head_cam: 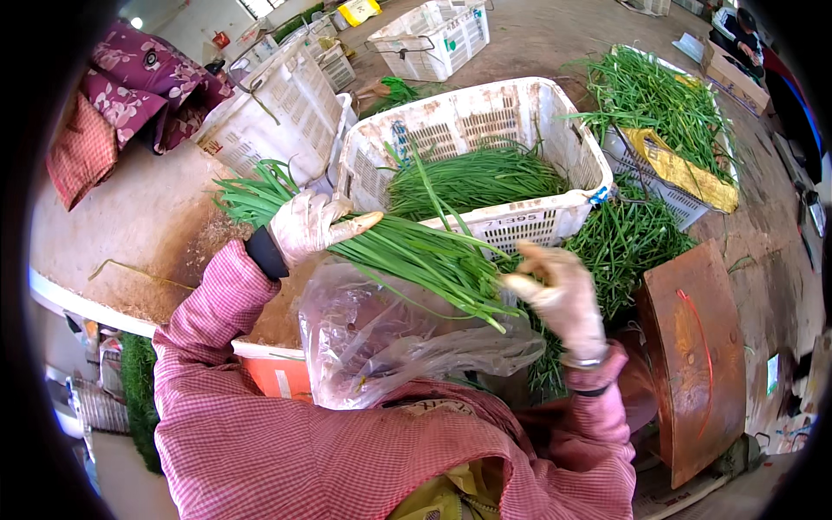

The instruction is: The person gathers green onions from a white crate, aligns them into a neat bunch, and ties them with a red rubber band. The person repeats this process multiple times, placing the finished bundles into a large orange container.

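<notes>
My left hand [311, 224], in a soiled whitish glove, is closed around a bundle of long green leafy stalks [416, 260] resembling garlic chives. The bundle slants down to the right above a clear plastic bag [377, 331]. My right hand [552, 286], gloved and slightly blurred, is at the bundle's right end with thumb and forefinger close together; whether it pinches a stalk cannot be told. Just beyond, a white plastic crate [455, 110] holds more of the stalks [481, 179], laid lengthwise.
Loose greens [624, 240] are heaped right of the crate, before another crate piled with greens [656, 104]. A brown wooden board [695, 364] leans at the right. Upright white crates [279, 110] stand at the back left, behind a stained tabletop [143, 227]. A person [738, 39] sits far right.
</notes>
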`<state>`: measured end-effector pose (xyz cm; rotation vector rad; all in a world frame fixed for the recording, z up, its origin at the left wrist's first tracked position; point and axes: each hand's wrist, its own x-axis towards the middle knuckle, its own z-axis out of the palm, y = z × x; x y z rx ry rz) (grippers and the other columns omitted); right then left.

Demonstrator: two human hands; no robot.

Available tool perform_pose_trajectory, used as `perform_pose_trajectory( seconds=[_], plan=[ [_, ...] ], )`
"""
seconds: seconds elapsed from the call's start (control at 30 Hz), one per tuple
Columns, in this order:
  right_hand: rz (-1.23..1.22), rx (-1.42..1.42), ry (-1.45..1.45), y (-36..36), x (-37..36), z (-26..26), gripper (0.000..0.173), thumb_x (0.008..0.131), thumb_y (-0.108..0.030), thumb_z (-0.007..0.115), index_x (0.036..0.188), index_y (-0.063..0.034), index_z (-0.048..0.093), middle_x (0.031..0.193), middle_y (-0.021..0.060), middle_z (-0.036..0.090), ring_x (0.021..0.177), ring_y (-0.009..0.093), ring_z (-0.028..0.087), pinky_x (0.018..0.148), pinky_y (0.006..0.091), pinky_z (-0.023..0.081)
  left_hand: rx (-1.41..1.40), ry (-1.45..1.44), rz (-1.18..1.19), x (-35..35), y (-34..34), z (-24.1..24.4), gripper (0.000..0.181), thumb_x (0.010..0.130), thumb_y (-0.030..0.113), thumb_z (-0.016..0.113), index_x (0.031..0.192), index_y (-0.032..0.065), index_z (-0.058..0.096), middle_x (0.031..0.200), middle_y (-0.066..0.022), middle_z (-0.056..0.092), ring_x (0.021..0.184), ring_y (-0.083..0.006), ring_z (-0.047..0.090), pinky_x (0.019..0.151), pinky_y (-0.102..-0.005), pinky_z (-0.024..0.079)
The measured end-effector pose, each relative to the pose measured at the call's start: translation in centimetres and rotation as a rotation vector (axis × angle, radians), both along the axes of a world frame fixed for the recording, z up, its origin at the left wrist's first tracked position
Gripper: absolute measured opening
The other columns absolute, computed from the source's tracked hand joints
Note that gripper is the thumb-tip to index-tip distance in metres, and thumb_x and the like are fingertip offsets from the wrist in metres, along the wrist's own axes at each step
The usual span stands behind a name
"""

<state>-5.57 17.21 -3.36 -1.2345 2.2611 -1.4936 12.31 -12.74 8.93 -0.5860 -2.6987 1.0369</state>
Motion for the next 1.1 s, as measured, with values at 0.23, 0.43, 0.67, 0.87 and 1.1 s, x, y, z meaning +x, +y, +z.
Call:
perform_pose_trajectory(
  seconds=[0.23,0.43,0.67,0.87,1.1],
  plan=[
    [-0.204,0.016,0.178,-0.2,-0.9,-7.5,0.011,0.082,-0.006,0.059,0.090,-0.0080,0.066,0.087,0.0076,0.065,0.077,0.020,0.063,0.069,0.0298,0.053,0.059,-0.064,0.137,0.1,-1.5,0.5,0.058,0.074,0.008,0.054,0.132,0.0146,0.048,0.093,-0.0046,0.062,0.072,-0.0217,0.058,0.064,-0.0328,0.047],
    [-0.449,1.047,0.198,4.9,-6.9,-10.1,0.057,0.078,-0.031,0.068,0.124,-0.0022,0.048,0.126,0.0182,0.050,0.111,0.032,0.053,0.092,0.0414,0.045,0.400,-0.175,0.157,1.8,-3.1,2.5,0.054,0.073,0.006,0.056,0.127,0.0039,0.051,0.096,-0.0128,0.063,0.081,-0.0294,0.061,0.070,-0.0383,0.048],
    [0.867,-0.480,-0.952,-6.3,-4.0,-2.5,0.059,0.097,-0.043,0.039,0.141,-0.0051,0.031,0.146,0.0092,0.032,0.135,0.019,0.027,0.110,0.0348,0.024,1.585,-0.554,0.448,1.8,-2.3,-0.4,0.048,0.086,0.006,0.056,0.132,0.0007,0.046,0.119,-0.0103,0.059,0.106,-0.0205,0.059,0.093,-0.0326,0.044],
    [0.821,-0.254,-1.991,-4.7,0.7,-10.8,0.061,0.083,-0.060,0.052,0.120,-0.0115,0.053,0.087,0.0095,0.060,0.050,0.010,0.046,0.041,0.0222,0.036,2.016,-0.754,0.847,6.1,-2.3,-2.4,0.072,0.069,0.005,0.077,0.132,-0.0003,0.043,0.130,-0.0096,0.051,0.119,-0.0171,0.049,0.101,-0.0319,0.039],
    [-0.114,-0.690,-1.405,0.8,-6.2,-9.3,0.029,0.097,-0.021,0.046,0.075,-0.0057,0.057,0.045,-0.0092,0.028,0.035,0.002,0.025,0.032,0.0203,0.020,2.540,-0.775,1.037,9.9,-0.6,-9.1,0.074,0.059,-0.005,0.077,0.128,0.0066,0.051,0.117,-0.0087,0.060,0.097,-0.0190,0.060,0.073,-0.0268,0.050]
  ],
)
